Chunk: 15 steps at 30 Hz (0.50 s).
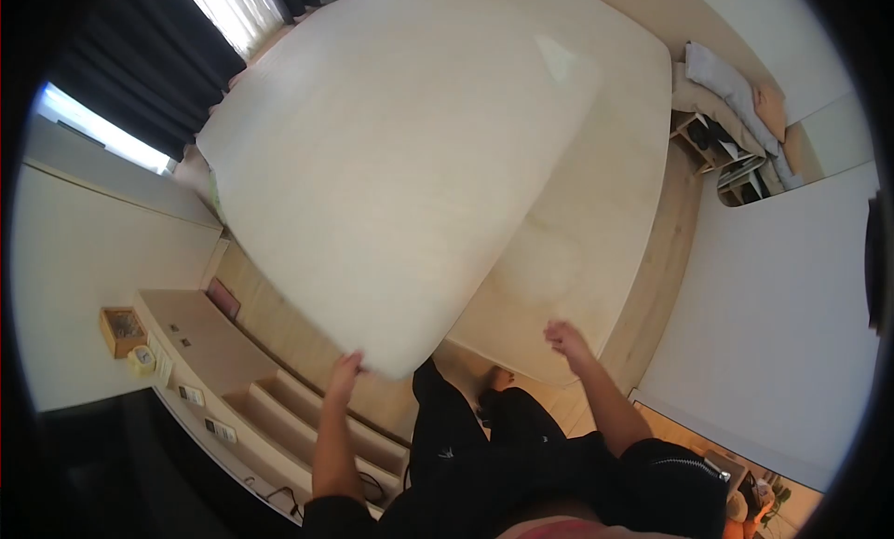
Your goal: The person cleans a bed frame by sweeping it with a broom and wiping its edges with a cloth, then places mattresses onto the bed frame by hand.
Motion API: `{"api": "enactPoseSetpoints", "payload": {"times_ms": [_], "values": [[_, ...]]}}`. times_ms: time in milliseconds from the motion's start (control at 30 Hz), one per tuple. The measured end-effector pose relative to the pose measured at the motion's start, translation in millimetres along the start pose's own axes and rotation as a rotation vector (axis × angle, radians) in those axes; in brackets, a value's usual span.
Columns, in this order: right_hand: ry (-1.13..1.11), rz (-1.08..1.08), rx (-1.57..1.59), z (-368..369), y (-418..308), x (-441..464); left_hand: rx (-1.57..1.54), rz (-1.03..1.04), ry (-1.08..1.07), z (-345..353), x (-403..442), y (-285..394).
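A large white bed sheet spreads over the far and left parts of the bed. Its near corner reaches out past the foot of the bed toward my legs. Closed at that near edge, just left of the corner, my left hand grips the sheet. On the right, a bare strip of the beige mattress shows, with faint darker patches on it. My right hand is above the mattress's near right part, apart from the sheet. Its fingers are curled in and slightly blurred, and I see nothing in them.
A low beige cabinet with open shelves runs along the left, holding a small yellow clock and a wooden box. Dark curtains hang at the far left. Pillows and a small shelf stand right of the bed.
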State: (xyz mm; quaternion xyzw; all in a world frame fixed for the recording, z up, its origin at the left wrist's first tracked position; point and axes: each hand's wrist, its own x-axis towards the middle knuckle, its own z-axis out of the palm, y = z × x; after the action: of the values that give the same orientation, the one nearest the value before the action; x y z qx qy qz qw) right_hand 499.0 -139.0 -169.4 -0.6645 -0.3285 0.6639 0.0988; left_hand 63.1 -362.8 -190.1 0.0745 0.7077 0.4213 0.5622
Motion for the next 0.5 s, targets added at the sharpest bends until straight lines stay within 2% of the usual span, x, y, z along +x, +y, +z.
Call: {"api": "enactPoseSetpoints", "payload": {"times_ms": [33,100,133,167,233,267,300,333,400,500], "values": [[-0.064,0.033,-0.104,-0.9,29.6,-6.2,-0.088,-0.031,-0.010,43.2,6.7,7.0],[-0.200,0.078,-0.268,4.0,67.2,-23.5,0.057,0.121,-0.074,98.2,52.8,-12.8],[-0.270,0.089,-0.320,12.5,75.1,-28.5,0.087,0.156,-0.068,130.5,55.7,3.4],[-0.273,0.084,-0.313,20.1,76.5,-27.2,0.349,0.310,-0.081,146.8,79.2,-4.8],[-0.445,-0.017,-0.308,31.4,85.5,-31.3,0.291,0.248,-0.099,208.8,18.7,79.7],[-0.454,-0.007,-0.312,34.9,85.1,-28.6,0.073,0.257,-0.189,230.0,27.1,79.5],[-0.450,-0.025,-0.328,39.9,78.6,-19.8,0.033,0.318,-0.244,248.3,36.1,81.4],[-0.447,-0.036,-0.350,44.4,74.8,-11.7,0.127,0.296,-0.254,263.3,35.7,91.8],[-0.428,-0.324,-0.685,66.6,64.1,12.7,0.379,0.293,-0.336,271.3,49.6,92.3],[-0.449,-0.465,-0.820,94.5,16.2,21.8,0.700,0.398,-0.516,254.4,70.0,89.2]]}}
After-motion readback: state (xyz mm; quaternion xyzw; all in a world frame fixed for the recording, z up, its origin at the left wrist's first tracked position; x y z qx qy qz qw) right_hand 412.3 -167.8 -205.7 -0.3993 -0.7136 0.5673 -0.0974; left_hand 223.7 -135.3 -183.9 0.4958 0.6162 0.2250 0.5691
